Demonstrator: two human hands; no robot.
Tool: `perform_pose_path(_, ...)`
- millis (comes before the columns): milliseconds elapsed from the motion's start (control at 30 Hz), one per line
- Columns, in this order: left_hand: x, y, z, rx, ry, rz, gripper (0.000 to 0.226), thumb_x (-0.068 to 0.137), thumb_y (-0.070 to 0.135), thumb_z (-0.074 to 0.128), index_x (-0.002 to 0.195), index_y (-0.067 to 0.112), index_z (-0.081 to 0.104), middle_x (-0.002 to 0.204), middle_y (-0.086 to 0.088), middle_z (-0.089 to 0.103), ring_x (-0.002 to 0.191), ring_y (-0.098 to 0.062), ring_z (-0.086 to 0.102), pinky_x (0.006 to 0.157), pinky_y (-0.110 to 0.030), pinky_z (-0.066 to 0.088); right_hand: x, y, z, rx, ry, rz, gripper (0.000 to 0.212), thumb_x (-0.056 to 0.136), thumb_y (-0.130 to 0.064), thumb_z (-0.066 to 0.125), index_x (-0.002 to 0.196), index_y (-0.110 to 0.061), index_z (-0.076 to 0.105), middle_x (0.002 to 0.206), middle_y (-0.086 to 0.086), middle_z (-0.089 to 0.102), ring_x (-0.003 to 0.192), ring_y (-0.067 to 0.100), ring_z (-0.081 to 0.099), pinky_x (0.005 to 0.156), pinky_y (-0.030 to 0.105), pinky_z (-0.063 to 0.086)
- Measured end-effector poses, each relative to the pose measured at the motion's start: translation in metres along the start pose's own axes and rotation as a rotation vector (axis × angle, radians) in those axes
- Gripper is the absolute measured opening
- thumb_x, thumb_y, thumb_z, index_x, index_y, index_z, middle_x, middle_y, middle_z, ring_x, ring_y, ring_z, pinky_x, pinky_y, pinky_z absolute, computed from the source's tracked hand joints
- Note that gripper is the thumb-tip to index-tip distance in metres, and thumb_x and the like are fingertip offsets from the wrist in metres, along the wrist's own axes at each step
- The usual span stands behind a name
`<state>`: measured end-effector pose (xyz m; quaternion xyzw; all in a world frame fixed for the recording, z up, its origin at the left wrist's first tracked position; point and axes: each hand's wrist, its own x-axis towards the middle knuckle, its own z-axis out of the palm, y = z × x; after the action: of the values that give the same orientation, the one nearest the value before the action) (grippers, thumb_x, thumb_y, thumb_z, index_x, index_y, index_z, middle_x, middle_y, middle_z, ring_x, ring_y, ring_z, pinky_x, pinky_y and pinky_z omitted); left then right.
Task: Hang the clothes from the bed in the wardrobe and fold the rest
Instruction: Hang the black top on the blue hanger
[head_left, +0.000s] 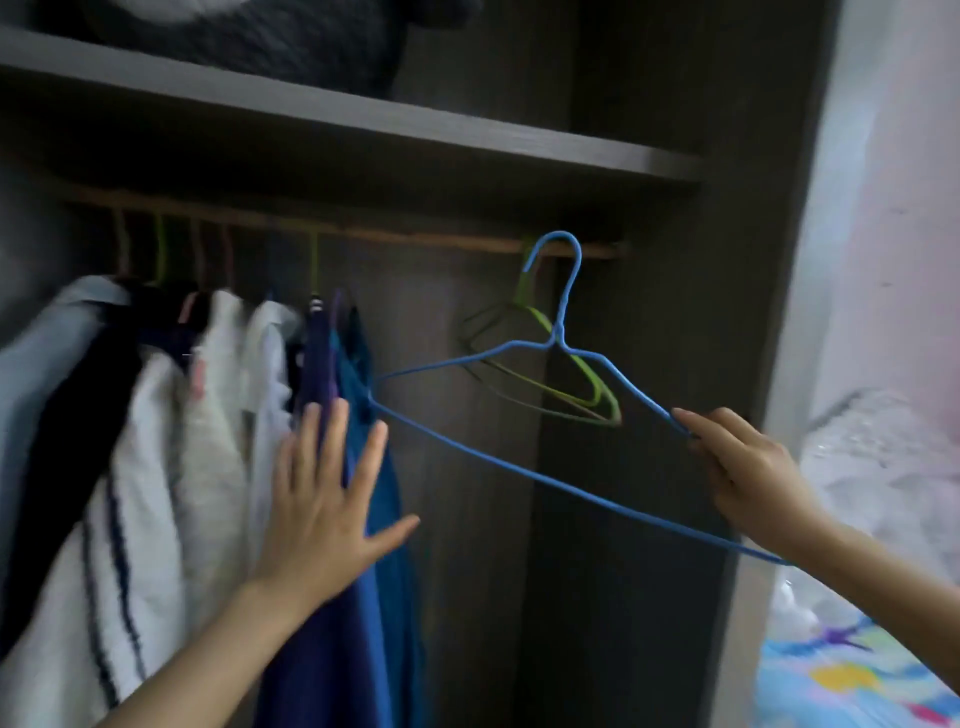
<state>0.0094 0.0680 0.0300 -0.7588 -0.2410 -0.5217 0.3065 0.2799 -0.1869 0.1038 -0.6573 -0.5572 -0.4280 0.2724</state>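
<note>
The right hand (748, 467) pinches the blue hanger (557, 340) at its near shoulder corner, thumb and fingers curled round the wire. From that grip the frame slants up and away to the hook, which is at the rod (415, 235). I cannot tell whether the hook rides on the rod or only hangs in front of it. Holding a corner, not the neck, seems meant to let the hand swing the hook on or off from below. The hanger is bare, so it looks like one being fetched for a garment, and no hanging is done with it yet. Just behind the hook, past the grip, green hangers (615, 410) dangle empty. Across the frame from the grip, the left hand (322, 499) is flat with its fingers spread and holds nothing. It presses on the hung clothes (156, 441), probably to keep them clear of the hanger's far tip, which touches a blue garment (374, 571). Below and outside the grip, a corner of the bed (857, 675) shows, and no clothes to be hung can be made out there.
</note>
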Motion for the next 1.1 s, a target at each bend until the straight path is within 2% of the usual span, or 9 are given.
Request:
perform_pose_path(67,0.009,0.057,0.012,-0.064,-0.006,0.114,0.092,0.074,0.069,0.054,0.142,0.014,0.024,0.144,-0.030,0.025,0.131,-0.048,0.027,0.097,-0.066,0.033,-0.031,0.029,-0.034,0.007,-0.015,-0.021,0.049,0.102,-0.029,0.023,0.112,0.002,0.060,0.075,0.018,0.059,0.053,0.032,0.058,0.046,0.026,0.043)
perform_pose_path(133,0.019,0.109,0.022,-0.091,0.034,0.156,0.103,0.068,0.058,0.070,0.146,0.019,0.014,0.141,-0.032,0.024,0.129,-0.049,0.028,0.096,-0.068,0.032,-0.066,0.068,-0.070,-0.025,-0.033,-0.025,0.041,0.102,-0.032,0.023,0.115,-0.005,0.052,0.076,0.017,0.060,0.062,0.024,0.053,0.055,0.025,0.042)
perform_pose_path(267,0.052,0.236,0.026,-0.301,0.105,0.223,0.076,0.083,0.043,0.052,0.144,0.021,0.013,0.135,-0.033,0.032,0.121,-0.047,0.039,0.092,-0.063,0.037,-0.150,0.142,-0.159,-0.086,-0.129,0.134,0.034,0.102,-0.028,0.026,0.117,-0.006,0.048,0.076,0.016,0.060,0.063,0.019,0.051,0.061,0.018,0.041)
perform_pose_path(400,0.042,0.394,0.022,-0.683,0.066,0.299,0.059,0.094,0.053,0.030,0.140,0.017,0.026,0.113,-0.017,0.050,0.088,-0.034,0.051,0.072,-0.046,0.040,-0.259,0.204,-0.239,-0.222,-0.047,0.368,0.035,0.102,-0.025,0.028,0.110,-0.005,0.054,0.070,0.014,0.059,0.063,0.017,0.047,0.056,0.023,0.041)
perform_pose_path(500,-0.005,0.535,0.009,-0.831,-0.189,0.394,0.078,0.083,0.052,0.046,0.146,0.011,0.024,0.096,-0.012,0.045,0.070,-0.029,0.047,0.062,-0.042,0.036,-0.380,0.226,-0.295,-0.395,-0.035,0.718,0.023,0.093,-0.003,0.046,0.099,0.006,0.067,0.078,0.018,0.063,0.071,0.023,0.058,0.063,0.029,0.044)
perform_pose_path(567,-0.043,0.619,-0.006,-0.938,-0.458,0.490,0.109,0.057,0.047,0.064,0.149,0.012,0.017,0.086,-0.010,0.039,0.063,-0.027,0.048,0.051,-0.039,0.044,-0.463,0.226,-0.328,-0.457,-0.149,1.027,0.022,0.086,0.008,0.052,0.102,0.006,0.066,0.089,0.020,0.063,0.081,0.034,0.063,0.072,0.038,0.047)
perform_pose_path(700,-0.098,0.748,-0.038,-1.124,-0.713,0.794,0.156,0.005,0.045,0.081,0.147,0.025,0.019,0.085,-0.003,0.034,0.069,-0.020,0.033,0.040,-0.030,0.046,-0.582,0.195,-0.392,-0.499,-0.442,1.508,0.033,0.094,-0.003,0.043,0.122,-0.012,0.056,0.110,0.009,0.057,0.103,0.025,0.058,0.091,0.030,0.040)
perform_pose_path(833,-0.121,0.836,-0.098,-1.214,-0.858,1.076,0.138,-0.002,0.042,0.089,0.125,0.011,0.043,0.085,-0.002,0.037,0.066,-0.023,0.051,0.046,-0.036,0.048,-0.642,0.159,-0.449,-0.621,-0.363,1.766,0.030,0.094,-0.004,0.045,0.120,-0.010,0.060,0.095,0.005,0.053,0.095,0.028,0.059,0.082,0.034,0.041)
perform_pose_path(1100,-0.133,0.954,-0.114,-1.231,-0.962,1.170,0.133,-0.001,0.029,0.091,0.122,0.010,0.044,0.078,-0.008,0.051,0.057,-0.030,0.060,0.051,-0.042,0.052,-0.712,0.219,-0.476,-0.676,-0.315,1.873,0.030,0.095,-0.003,0.046,0.119,-0.007,0.062,0.098,0.013,0.059,0.096,0.032,0.059,0.082,0.038,0.041)
